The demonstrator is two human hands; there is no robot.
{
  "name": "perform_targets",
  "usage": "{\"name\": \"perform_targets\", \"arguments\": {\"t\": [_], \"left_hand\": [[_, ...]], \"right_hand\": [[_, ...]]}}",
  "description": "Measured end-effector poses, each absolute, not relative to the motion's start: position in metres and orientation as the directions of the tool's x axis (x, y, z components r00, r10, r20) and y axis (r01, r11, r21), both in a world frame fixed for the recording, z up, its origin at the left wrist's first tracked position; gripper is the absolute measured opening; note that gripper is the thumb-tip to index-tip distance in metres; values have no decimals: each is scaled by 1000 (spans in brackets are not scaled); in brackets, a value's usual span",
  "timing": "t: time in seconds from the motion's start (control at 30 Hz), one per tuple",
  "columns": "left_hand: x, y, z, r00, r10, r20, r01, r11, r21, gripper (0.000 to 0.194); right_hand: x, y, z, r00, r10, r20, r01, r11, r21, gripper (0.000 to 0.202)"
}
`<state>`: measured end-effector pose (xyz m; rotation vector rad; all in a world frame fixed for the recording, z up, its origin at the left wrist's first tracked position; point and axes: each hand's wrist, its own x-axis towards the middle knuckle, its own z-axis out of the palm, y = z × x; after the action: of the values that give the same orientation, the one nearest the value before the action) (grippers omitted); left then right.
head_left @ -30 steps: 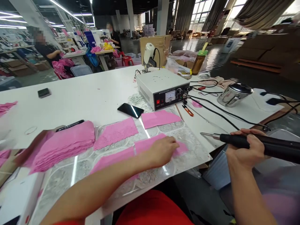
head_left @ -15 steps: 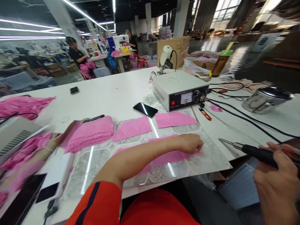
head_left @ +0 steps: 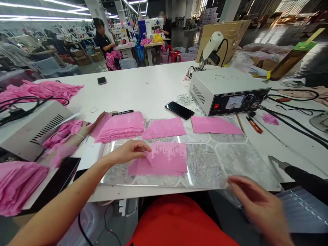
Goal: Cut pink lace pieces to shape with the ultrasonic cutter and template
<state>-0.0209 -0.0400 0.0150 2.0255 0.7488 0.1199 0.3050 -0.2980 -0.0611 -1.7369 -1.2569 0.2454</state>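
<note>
My left hand (head_left: 132, 151) pinches the left edge of a pink lace piece (head_left: 169, 157), which lies partly over another pink fabric piece on a clear sheet (head_left: 233, 160) with rounded panels. Beyond them are a flat pink piece (head_left: 215, 125), a scalloped pink lace piece (head_left: 165, 128) and a stack of pink lace pieces (head_left: 123, 126). My right hand (head_left: 258, 203), blurred, hovers near the sheet's front right edge, fingers loosely bent and apart, holding nothing visible. To its right lies a black-handled tool (head_left: 304, 177) with a metal tip.
A grey control box (head_left: 230, 90) with cables stands at the back right, near orange-handled snips (head_left: 254, 124). A phone (head_left: 179, 110) lies before it. Another grey box (head_left: 33, 126) and pink fabric piles (head_left: 23, 186) are at left. People sit at sewing machines beyond.
My right hand has let go of the black-handled tool and moved left. My left hand has shifted left, now pinching lace laid over the left front piece. The view has turned left.
</note>
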Motion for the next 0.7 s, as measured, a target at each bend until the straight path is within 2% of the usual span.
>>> {"name": "perform_targets", "arguments": {"t": [0.03,0.1,0.17,0.23,0.37,0.6,0.7], "left_hand": [[-30,-43,9,802,561,-204,463,-369,806,18],[-41,-49,0,805,565,-181,449,-380,809,16],[-48,-55,-3,806,571,-154,434,-395,809,14],[-54,-59,-3,808,574,-130,424,-415,805,12],[-65,-69,-3,819,565,-103,410,-449,794,11],[-77,-79,1,818,559,-132,447,-476,757,14],[-83,-85,3,822,550,-147,485,-540,688,12]], "right_hand": [[290,-280,-52,307,872,382,673,85,-735,8],[266,-249,-41,60,879,472,701,300,-647,14],[252,-225,-39,-94,871,482,715,396,-575,17],[247,-212,-42,-180,875,450,741,422,-523,19],[247,-207,-47,-247,868,431,760,449,-470,17],[244,-209,-43,-304,868,393,752,472,-461,15],[243,-207,-44,-312,871,379,764,467,-445,17]]}}
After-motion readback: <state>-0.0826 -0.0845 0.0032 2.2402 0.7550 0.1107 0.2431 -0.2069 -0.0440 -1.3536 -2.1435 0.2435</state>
